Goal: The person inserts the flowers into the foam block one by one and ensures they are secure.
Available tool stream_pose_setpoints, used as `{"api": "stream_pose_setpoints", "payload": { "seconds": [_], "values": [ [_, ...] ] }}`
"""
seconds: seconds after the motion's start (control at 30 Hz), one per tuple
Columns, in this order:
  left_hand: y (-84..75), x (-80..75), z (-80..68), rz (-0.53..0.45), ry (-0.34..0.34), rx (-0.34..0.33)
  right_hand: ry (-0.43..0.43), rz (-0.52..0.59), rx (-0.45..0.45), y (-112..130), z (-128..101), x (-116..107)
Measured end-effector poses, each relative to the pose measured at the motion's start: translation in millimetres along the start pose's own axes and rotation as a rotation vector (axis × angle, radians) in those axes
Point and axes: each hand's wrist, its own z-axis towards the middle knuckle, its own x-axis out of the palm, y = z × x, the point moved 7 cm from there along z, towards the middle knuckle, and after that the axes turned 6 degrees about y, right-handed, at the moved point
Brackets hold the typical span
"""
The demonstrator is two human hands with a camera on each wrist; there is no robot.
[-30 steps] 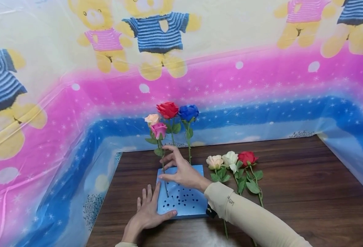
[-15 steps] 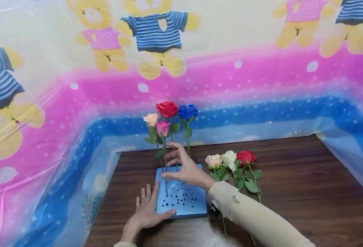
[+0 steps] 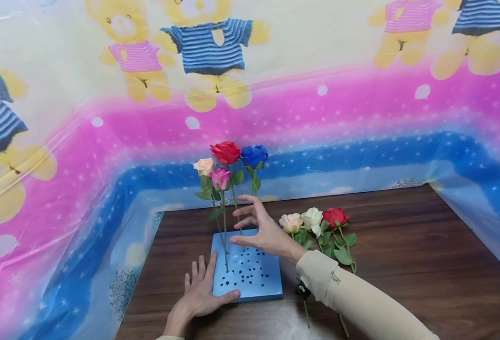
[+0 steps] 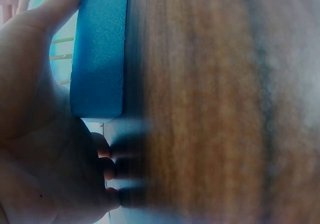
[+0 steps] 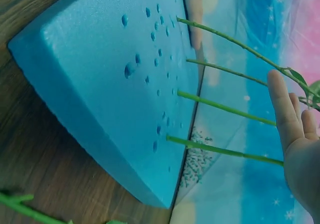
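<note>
A blue foam block (image 3: 272,289) pitted with several holes lies on the table. Standing in it are a pink rose (image 3: 221,179), a pale peach rose (image 3: 203,166), a red rose (image 3: 225,152) and a blue rose (image 3: 254,156). My left hand (image 3: 201,290) rests against the block's left side, fingers spread and thumb on its front edge. To the right of the pink rose's stem hovers my right hand (image 3: 267,231), its fingers loosely bent and holding nothing. In the right wrist view, green stems (image 5: 225,107) rise from the foam beside the right hand (image 5: 302,149).
On the wooden table (image 3: 403,264), right of the block, lie a peach rose (image 3: 291,222), a white rose (image 3: 312,217) and a red rose (image 3: 336,216). Partly under the right sleeve is a small black object (image 3: 303,290). A bear-printed cloth (image 3: 297,123) hangs behind the table.
The pink rose has gone from leaning in my right hand to standing upright. My right hand has let go of its stem and moved right. The left hand stays at the block.
</note>
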Motion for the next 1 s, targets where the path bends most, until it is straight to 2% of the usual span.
{"api": "stream_pose_setpoints", "payload": {
  "seconds": [0.33,0.63,0.83,1.0],
  "values": [
    [0.5,1.3,0.9,0.005,-0.004,0.004,-0.003,0.135,-0.014,13,-18,-27],
    [-1.6,-1.6,-0.1,0.015,-0.009,0.007,-0.051,0.162,-0.038,19,-36,-64],
    [-3.2,-1.8,-0.1,0.009,-0.009,0.017,-0.091,0.152,-0.014,11,-50,-86],
    [-1.3,1.0,-1.3,0.007,0.001,0.012,-0.112,0.147,0.009,3,-63,-96]
  ]
}}
